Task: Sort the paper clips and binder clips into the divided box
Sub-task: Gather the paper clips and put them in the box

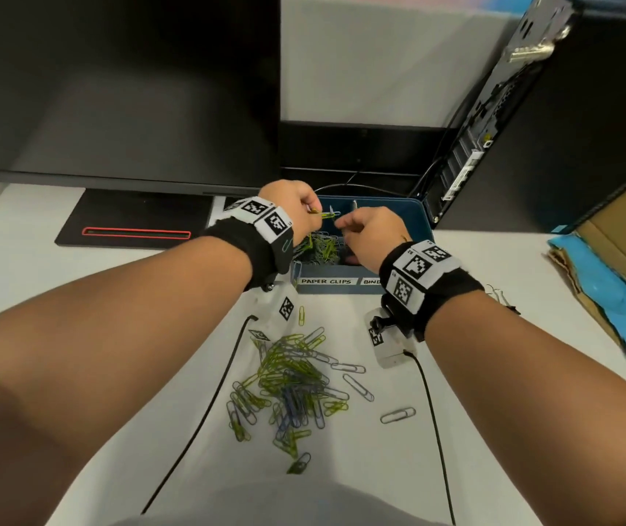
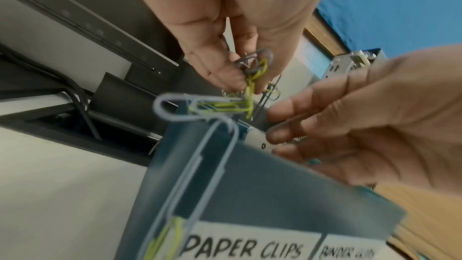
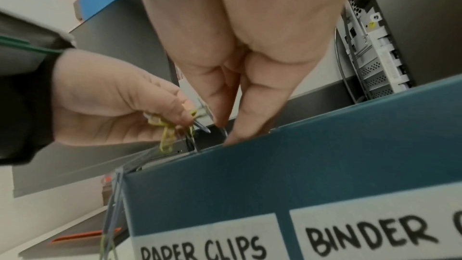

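Blue divided box (image 1: pixel 423 225) at desk's far edge, paper-clip side part filled. Left hand (image 1: pixel 292 201) pinching a tangled clip chain (image 2: pixel 246 94) above it; right hand (image 1: pixel 370 231) pinching a wire loop. Loose pile (image 1: pixel 292 377) unsorted. Only left-wrist view reveals linked clips; binder-clip compartment hidden.

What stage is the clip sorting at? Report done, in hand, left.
Done: a heap of green and silver wire paper clips lies in the blue divided box, in the section labelled PAPER CLIPS. In hand: the left hand pinches a tangled clip chain above it; the right hand picks at it. Left: the scattered pile of paper clips on the white table.
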`<control>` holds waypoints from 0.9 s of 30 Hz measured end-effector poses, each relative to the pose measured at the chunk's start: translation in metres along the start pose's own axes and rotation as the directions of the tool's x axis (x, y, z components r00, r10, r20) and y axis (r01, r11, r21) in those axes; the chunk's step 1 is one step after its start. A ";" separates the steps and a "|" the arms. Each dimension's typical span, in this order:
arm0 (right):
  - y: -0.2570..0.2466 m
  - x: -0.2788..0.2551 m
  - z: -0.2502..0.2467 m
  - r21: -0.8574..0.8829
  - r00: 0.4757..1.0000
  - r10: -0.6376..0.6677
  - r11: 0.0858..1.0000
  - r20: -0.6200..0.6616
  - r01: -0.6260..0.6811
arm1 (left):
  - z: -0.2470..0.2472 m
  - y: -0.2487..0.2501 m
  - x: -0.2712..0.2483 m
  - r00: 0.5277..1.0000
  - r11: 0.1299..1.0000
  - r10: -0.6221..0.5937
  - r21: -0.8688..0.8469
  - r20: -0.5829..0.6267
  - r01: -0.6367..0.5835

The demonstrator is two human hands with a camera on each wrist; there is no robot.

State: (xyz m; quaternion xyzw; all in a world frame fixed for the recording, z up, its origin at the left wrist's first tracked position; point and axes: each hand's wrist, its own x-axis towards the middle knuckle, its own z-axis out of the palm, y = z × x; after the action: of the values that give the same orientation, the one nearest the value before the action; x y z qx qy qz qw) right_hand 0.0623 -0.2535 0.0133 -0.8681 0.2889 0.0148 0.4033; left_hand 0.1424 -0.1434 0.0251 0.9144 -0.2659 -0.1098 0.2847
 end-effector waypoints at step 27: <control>0.095 -0.117 0.025 -0.587 0.888 0.335 0.804 0.315 -0.095 | 0.015 -0.027 -0.051 0.904 0.948 -0.317 0.081 0.288 0.307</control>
State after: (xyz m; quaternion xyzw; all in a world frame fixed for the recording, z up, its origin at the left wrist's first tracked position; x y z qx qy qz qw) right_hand -0.0782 -0.2271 -0.0385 -0.8854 0.2810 0.3238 0.1795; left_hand 0.1056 -0.1037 0.0000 0.9228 -0.1580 -0.2857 0.2046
